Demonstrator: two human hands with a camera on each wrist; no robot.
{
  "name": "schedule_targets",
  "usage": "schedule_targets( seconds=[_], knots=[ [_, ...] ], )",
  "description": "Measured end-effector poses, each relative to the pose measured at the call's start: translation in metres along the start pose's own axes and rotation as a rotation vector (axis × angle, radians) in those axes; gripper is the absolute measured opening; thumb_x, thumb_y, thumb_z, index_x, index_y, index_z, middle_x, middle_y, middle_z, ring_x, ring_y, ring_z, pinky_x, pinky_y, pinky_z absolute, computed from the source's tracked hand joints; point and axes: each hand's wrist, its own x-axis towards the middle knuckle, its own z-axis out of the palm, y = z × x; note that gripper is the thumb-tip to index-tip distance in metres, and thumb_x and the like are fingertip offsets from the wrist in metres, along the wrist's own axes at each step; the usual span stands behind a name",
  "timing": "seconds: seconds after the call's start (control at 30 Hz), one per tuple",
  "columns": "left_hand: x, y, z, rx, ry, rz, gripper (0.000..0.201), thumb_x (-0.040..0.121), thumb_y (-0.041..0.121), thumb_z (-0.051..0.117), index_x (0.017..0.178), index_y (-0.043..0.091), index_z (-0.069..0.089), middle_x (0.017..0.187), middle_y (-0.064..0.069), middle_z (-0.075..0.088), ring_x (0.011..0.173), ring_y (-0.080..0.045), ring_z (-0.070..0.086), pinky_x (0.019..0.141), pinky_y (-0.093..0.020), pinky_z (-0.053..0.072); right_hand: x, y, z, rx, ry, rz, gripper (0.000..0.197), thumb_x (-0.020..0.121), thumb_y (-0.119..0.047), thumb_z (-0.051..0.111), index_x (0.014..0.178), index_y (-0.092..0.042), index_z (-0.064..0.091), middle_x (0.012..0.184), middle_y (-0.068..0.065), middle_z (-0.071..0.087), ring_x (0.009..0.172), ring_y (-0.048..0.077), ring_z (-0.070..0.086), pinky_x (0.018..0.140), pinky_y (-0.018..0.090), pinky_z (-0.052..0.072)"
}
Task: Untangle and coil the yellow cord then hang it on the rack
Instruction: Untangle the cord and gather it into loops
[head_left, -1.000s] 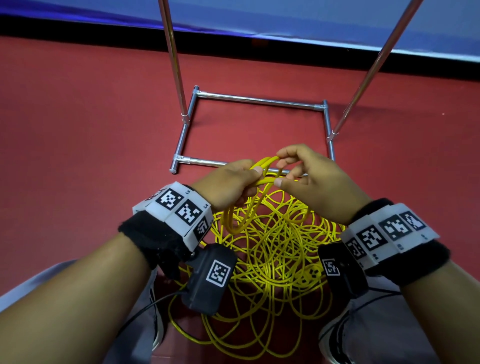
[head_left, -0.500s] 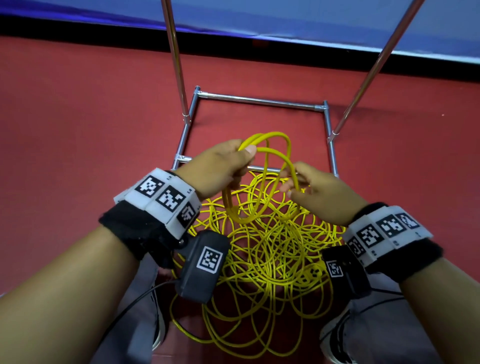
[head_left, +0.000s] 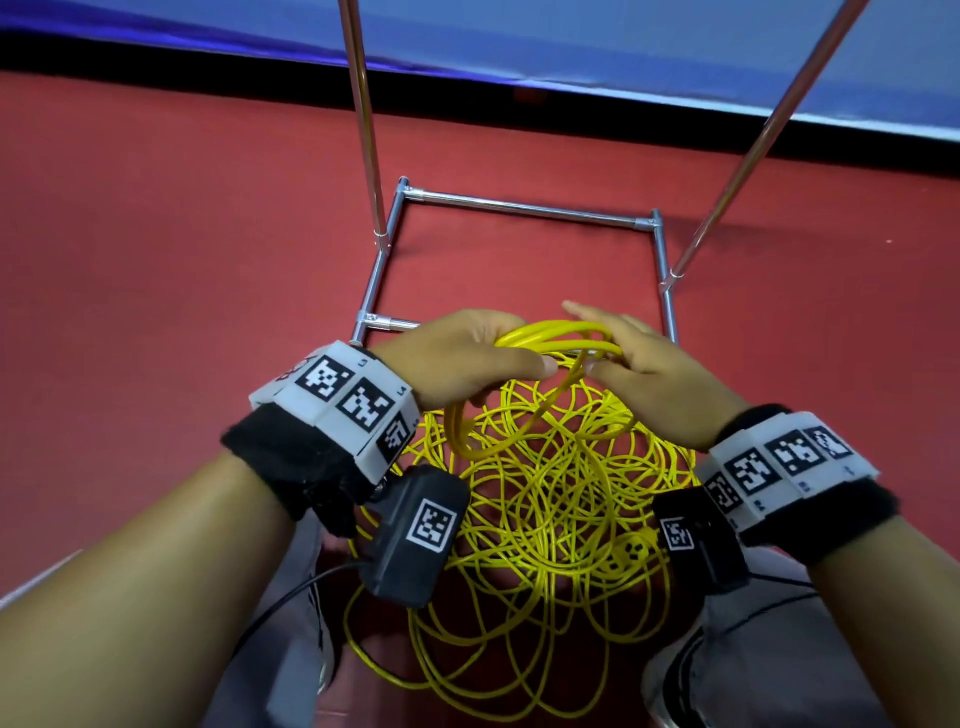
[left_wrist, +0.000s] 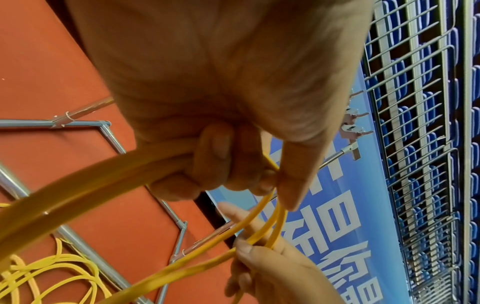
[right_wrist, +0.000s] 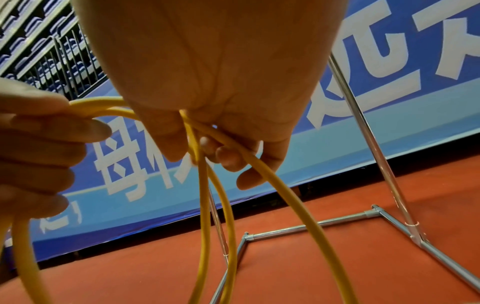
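Note:
The yellow cord (head_left: 561, 499) lies mostly as a tangled pile on the red floor between my feet. Several coiled loops (head_left: 556, 335) are lifted above it. My left hand (head_left: 519, 353) grips these loops, fingers curled round the bundle (left_wrist: 103, 181). My right hand (head_left: 602, 343) meets it from the right and pinches the strands (right_wrist: 205, 195) between thumb and fingers, index finger stretched forward. The metal rack (head_left: 519, 209) stands just beyond the hands, its square base on the floor and two uprights (head_left: 363, 119) rising out of view.
A blue banner wall (head_left: 571, 47) runs behind the rack. My shoes (head_left: 670, 675) and grey trouser legs flank the cord pile at the bottom. Open red floor (head_left: 156, 260) spreads to the left and right. A wire fence (left_wrist: 415, 144) shows in the left wrist view.
The tall loop that my right hand held up half a second ago has come down flat onto the bundle in my left hand. Both hands have closed together.

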Motion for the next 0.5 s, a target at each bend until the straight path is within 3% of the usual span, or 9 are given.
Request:
schedule_targets(
  seconds=[0.07,0.1,0.2,0.27,0.33,0.4,0.5],
  knots=[
    [0.0,-0.0012,0.0001,0.003,0.014,-0.012,0.031,0.092,0.016,0.058,0.064,0.018,0.045,0.041,0.012,0.04,0.038,-0.001,0.036,0.04,-0.015,0.029,0.0,0.0013,-0.0021,0.008,-0.048,-0.013,0.024,0.094,-0.009,0.05,0.109,-0.025,0.06,0.096,0.003,0.054,0.092,0.012,0.052,0.089,0.033,0.04],
    [0.0004,-0.0016,-0.0002,-0.006,0.041,-0.016,0.031,0.092,0.017,0.058,0.064,0.018,0.044,0.042,0.012,0.04,0.038,-0.002,0.035,0.04,-0.016,0.028,-0.0003,0.0022,-0.0027,0.023,-0.061,-0.016,0.018,0.094,-0.009,0.05,0.097,-0.024,0.06,0.09,0.0,0.053,0.086,0.009,0.05,0.083,0.034,0.04],
    [0.0027,-0.0041,-0.0009,-0.026,0.11,-0.002,0.029,0.092,0.018,0.058,0.067,0.018,0.043,0.052,0.007,0.041,0.043,-0.004,0.037,0.042,-0.016,0.03,0.0002,0.0059,-0.0052,0.011,-0.031,-0.001,0.015,0.094,-0.013,0.053,0.085,-0.025,0.054,0.073,-0.011,0.05,0.066,0.001,0.045,0.065,0.024,0.036],
    [0.0035,-0.0056,-0.0003,-0.027,0.113,-0.003,0.027,0.093,0.018,0.057,0.069,0.018,0.043,0.059,0.002,0.041,0.049,-0.008,0.038,0.044,-0.018,0.03,0.0004,0.0075,-0.0073,0.015,0.008,0.005,0.015,0.092,-0.014,0.056,0.086,-0.028,0.056,0.06,-0.017,0.052,0.056,-0.001,0.045,0.054,0.016,0.031],
    [0.0037,-0.0062,0.0007,-0.035,0.1,-0.008,0.026,0.093,0.016,0.056,0.071,0.017,0.044,0.061,0.0,0.04,0.05,-0.009,0.037,0.045,-0.019,0.03,-0.0004,0.0067,-0.0093,0.017,0.027,-0.006,0.015,0.092,-0.014,0.057,0.098,-0.028,0.06,0.058,-0.025,0.053,0.057,-0.005,0.047,0.055,0.013,0.033],
    [0.0037,-0.0055,0.0018,-0.045,0.086,-0.005,0.025,0.094,0.013,0.053,0.072,0.016,0.043,0.06,0.001,0.04,0.046,-0.005,0.036,0.044,-0.017,0.029,-0.0003,0.007,-0.0098,-0.049,0.056,-0.046,0.018,0.094,-0.011,0.054,0.103,-0.023,0.063,0.065,-0.019,0.053,0.066,-0.004,0.049,0.061,0.011,0.033],
    [0.005,-0.0068,0.0039,-0.062,0.071,-0.009,0.025,0.095,0.008,0.051,0.072,0.014,0.043,0.059,0.0,0.04,0.04,0.0,0.037,0.042,-0.013,0.031,0.0004,0.0068,-0.0083,-0.239,0.093,-0.147,0.017,0.094,-0.011,0.05,0.1,-0.01,0.066,0.074,-0.012,0.045,0.076,0.011,0.046,0.066,0.02,0.028]
  ],
)
